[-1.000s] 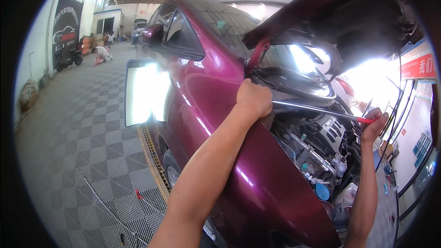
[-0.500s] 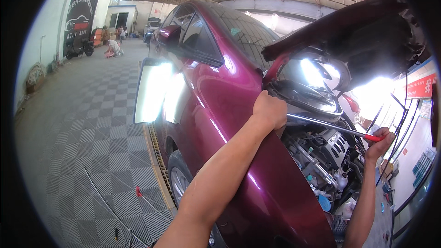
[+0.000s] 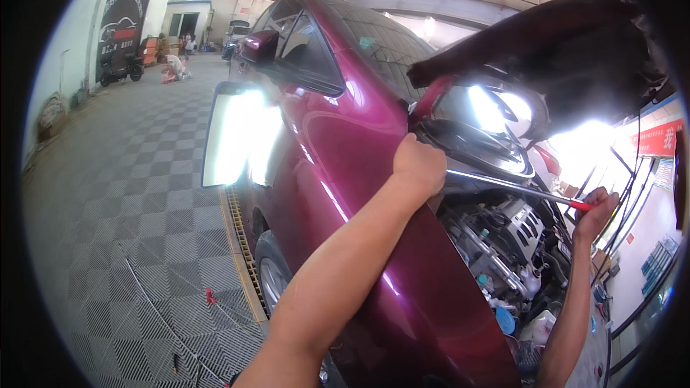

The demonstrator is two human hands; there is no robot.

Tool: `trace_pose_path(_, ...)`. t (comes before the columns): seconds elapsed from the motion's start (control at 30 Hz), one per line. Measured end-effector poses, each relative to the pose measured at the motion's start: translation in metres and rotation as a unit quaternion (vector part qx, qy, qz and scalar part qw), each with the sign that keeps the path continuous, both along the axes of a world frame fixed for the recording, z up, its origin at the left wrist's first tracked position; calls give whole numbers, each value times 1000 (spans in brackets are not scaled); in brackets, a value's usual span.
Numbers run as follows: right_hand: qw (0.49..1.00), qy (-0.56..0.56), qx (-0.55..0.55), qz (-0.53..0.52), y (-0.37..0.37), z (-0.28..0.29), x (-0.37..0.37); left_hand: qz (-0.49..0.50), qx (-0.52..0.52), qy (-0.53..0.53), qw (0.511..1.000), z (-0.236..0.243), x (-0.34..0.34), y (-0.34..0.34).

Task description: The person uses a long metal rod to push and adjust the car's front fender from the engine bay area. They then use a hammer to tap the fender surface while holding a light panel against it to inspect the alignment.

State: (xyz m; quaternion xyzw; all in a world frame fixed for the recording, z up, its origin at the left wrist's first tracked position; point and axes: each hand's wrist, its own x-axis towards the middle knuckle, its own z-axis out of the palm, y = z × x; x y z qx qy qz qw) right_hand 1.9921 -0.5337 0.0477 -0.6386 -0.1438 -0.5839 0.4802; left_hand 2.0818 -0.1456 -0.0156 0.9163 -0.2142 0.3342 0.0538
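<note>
The left hand (image 3: 420, 165) is near the middle of the picture, by the inner edge of the purple-red front fender (image 3: 359, 165). Its fingers are curled tight around one end of a shiny metal rod (image 3: 507, 185). The rod goes to the right and a little down, over the open engine bay (image 3: 467, 219). At its right end is a red handle (image 3: 581, 205), and the right hand (image 3: 595, 217) is wrapped around that end, on the right side of the picture. The tip of the rod by the left hand is hidden, so I can't tell what it touches.

Under the rod there is a gray engine cover (image 3: 523, 226) with dark slots, and lower down a round blue cap (image 3: 505, 321). The big hood (image 3: 532, 57) is up, at the upper right. A very bright light panel (image 3: 233, 136) stands left of the middle, beside the car. Above it is the side mirror (image 3: 260, 46), and below it is the front wheel (image 3: 275, 278).

At the lower left, a long thin rod (image 3: 154, 307) lies on the gray checkered floor (image 3: 151, 208), with a red-ended tool (image 3: 210, 295) near it. Far off at the upper left, a person (image 3: 174, 66) is bent low near a black scooter (image 3: 121, 72).
</note>
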Motion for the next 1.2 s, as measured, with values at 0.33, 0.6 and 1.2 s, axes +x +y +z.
trace_pose_path(0.33, 999, -49, 6, 22, 14, -14, -6, 6, 28, 12, 1000, 0, -4, -2)
trace_pose_path(0.6, 999, 28, 0, 36, 10, -13, -11, -9, 22, 6, 1000, -6, -3, -1)
trace_pose_path(1.2, 999, -7, 10, 31, -5, -9, -6, -27, 26, 11, 999, -2, -3, 1)
